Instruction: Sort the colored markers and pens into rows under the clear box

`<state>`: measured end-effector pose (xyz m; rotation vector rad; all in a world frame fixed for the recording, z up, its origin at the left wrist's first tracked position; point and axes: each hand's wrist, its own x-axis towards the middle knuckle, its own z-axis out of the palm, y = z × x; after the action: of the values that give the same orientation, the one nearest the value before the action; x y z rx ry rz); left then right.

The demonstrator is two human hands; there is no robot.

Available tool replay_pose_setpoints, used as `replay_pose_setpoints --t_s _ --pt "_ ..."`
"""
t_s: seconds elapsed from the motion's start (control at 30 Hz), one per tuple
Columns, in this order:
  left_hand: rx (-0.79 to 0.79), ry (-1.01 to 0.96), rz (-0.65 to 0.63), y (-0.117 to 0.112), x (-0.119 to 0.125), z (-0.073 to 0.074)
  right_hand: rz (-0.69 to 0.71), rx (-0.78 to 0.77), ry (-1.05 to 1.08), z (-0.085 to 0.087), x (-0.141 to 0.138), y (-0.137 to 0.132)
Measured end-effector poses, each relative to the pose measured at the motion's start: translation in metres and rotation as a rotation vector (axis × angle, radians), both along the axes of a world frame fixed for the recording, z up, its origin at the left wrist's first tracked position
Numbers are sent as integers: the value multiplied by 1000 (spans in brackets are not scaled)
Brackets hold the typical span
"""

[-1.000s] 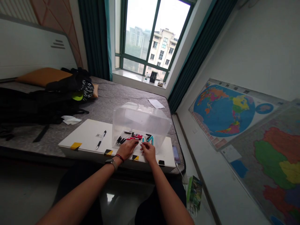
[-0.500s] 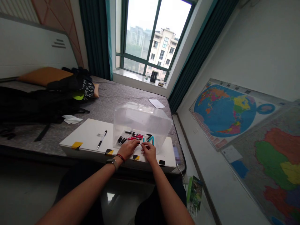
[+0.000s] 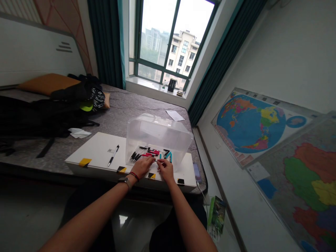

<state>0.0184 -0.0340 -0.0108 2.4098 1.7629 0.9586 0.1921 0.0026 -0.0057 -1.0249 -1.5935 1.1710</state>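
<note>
My left hand (image 3: 144, 166) and my right hand (image 3: 166, 170) meet at the front of a clear plastic box (image 3: 157, 134) lying on its side. The fingertips of both are pinched together around a small slim pen part (image 3: 156, 160), mostly hidden by the fingers. Just behind them, inside the box, lie several black pen pieces (image 3: 135, 156), red pen pieces (image 3: 152, 153) and turquoise pen pieces (image 3: 169, 156). Left of the box, a whole black-and-white pen (image 3: 113, 155) rests on the white board-like carton (image 3: 89, 150) under everything.
The carton stands on a grey bed (image 3: 118, 101). A black backpack (image 3: 34, 117) and a crumpled tissue (image 3: 79, 133) lie to the left. White paper (image 3: 175, 115) sits behind the box. By the right edge are a cable (image 3: 203, 192) and a green box (image 3: 217, 214) below.
Both hands stay together at the box front, with only slight finger movement. The whole view has shifted a little; the pens lie as before.
</note>
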Motion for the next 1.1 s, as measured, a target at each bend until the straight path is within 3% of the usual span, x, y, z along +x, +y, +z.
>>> replay_pose_setpoints --t_s 0.5,0.83,1.1 --pt "41 -39 33 -5 4 3 -49 276 -336 2 -2 -3" --pt "82 -31 39 -7 6 7 -108 279 -322 -4 -2 -2" --pt "61 -45 57 -8 6 8 -98 255 -320 0 -1 -4"
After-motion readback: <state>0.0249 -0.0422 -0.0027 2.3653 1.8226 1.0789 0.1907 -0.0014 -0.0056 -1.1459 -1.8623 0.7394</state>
